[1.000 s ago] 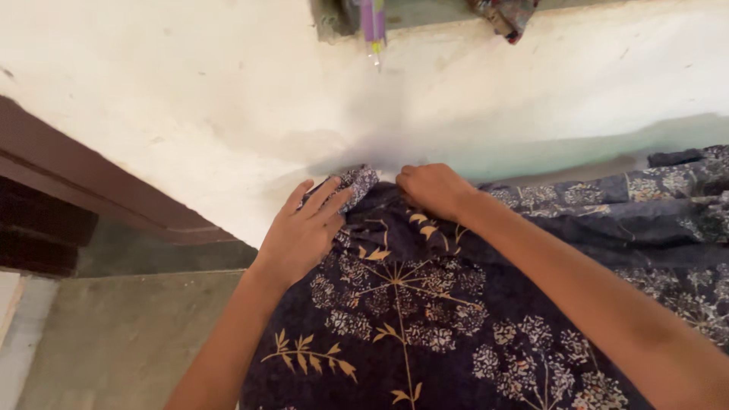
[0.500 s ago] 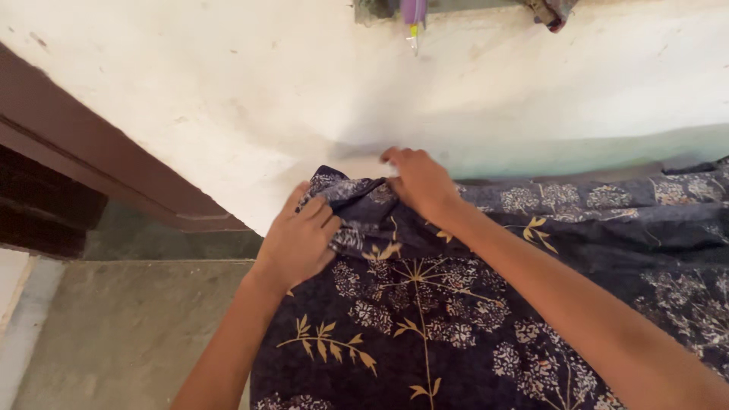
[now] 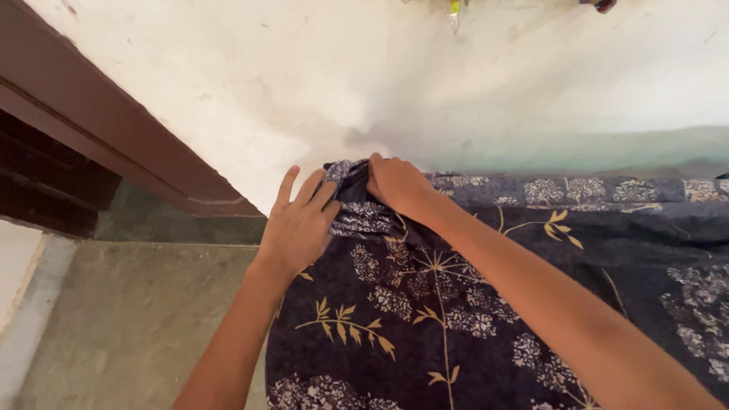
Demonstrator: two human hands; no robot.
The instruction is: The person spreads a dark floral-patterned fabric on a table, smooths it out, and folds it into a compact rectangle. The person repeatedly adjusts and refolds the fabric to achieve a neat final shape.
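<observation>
Whitewashed wall point(image 3: 228, 91) fills the upper part of the view, scuffed and stained, with a pale green band point(image 3: 607, 148) along its foot on the right and a dark brown wooden frame point(image 3: 99, 137) slanting down on the left. Below the frame lies a grey concrete floor point(image 3: 129, 319). A dark navy sheet point(image 3: 471, 319), printed with white flower clusters and golden leafy stems, is spread over what seems to be a bed, though the cloth hides whatever is underneath. Its far edge runs along the base of the wall, and its corner point(image 3: 351, 190) is bunched up where the wall meets the frame. The left hand point(image 3: 300, 224) lies at that corner, fingers point(image 3: 307, 186) spread a little and pointing toward the wall, their tips pressed against the gathered fabric rather than closed round it. The right hand point(image 3: 396, 184) sits just beside it, touching the same bunch, its fingers curled together and clamped on a fold of the sheet at the corner. Both forearms reach in from the lower edge, the right one crossing over the printed cloth. At the very top edge hangs a small yellowish object point(image 3: 454, 11), too cropped to identify.
</observation>
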